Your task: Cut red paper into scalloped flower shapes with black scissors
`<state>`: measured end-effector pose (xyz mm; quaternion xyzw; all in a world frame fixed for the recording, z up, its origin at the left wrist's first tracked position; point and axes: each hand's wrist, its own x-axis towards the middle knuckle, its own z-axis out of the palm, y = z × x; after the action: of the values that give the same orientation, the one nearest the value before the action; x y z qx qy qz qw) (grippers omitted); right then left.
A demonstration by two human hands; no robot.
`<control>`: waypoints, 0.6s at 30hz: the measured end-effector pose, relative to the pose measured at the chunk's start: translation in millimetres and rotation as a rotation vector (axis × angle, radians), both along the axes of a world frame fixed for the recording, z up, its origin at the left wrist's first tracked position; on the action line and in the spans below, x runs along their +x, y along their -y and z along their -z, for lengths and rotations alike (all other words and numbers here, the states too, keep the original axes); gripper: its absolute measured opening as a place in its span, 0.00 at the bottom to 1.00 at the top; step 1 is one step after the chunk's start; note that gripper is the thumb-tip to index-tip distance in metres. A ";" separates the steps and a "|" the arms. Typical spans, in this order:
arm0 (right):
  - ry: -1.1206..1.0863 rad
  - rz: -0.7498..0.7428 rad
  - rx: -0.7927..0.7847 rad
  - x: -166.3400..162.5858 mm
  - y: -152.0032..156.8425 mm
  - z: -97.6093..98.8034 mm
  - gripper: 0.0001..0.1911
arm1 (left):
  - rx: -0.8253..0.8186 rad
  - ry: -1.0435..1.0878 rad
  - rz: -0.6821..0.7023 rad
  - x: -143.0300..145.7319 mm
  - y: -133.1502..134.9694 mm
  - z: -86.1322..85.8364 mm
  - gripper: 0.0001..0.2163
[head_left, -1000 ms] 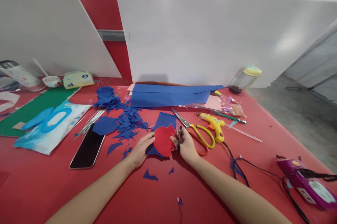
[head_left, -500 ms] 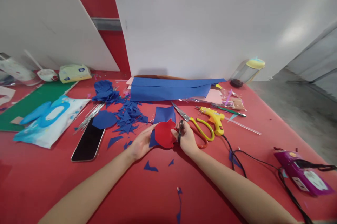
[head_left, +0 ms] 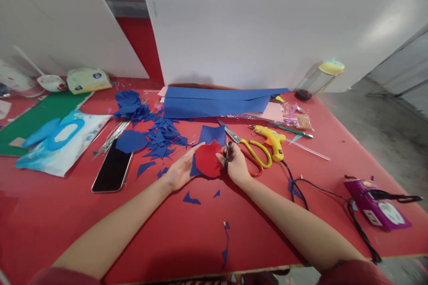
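My left hand [head_left: 181, 170] grips a red paper cutout [head_left: 207, 160] by its left side, together with a blue paper piece [head_left: 194, 167] lying behind it. My right hand [head_left: 236, 165] is closed around small black-handled scissors [head_left: 228, 154] at the cutout's right edge; its thumb rests near the red paper. Just beyond the cutout lies a blue paper square [head_left: 213, 134]. Large scissors [head_left: 247, 146] with yellow and red handles lie right beside my right hand. Blue scraps [head_left: 191, 198] are on the table in front of my hands.
A phone [head_left: 112, 170], a blue paper pile [head_left: 163, 135] and a wipes pack [head_left: 63, 140] are at left. Folded blue sheets [head_left: 214, 103] lie at the back. At right are a yellow glue gun [head_left: 272, 140], its cord and a purple power strip [head_left: 377, 204]. A bottle [head_left: 317, 77] stands far right.
The view has tilted down, showing the table's front edge and my sleeves. Both hands keep their hold on the paper and the scissors, with little visible movement.
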<state>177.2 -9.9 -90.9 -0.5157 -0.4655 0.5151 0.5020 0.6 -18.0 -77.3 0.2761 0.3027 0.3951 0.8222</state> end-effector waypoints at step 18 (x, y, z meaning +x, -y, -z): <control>-0.042 0.056 0.026 0.9 -1.2 3.5 0.19 | 0.031 -0.088 0.008 -3.1 -1.1 1.8 0.19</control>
<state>178.1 -8.7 -94.3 -0.5111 -0.4471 0.5055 0.5323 -2.5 -17.0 -79.2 0.3068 0.3313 0.3840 0.8054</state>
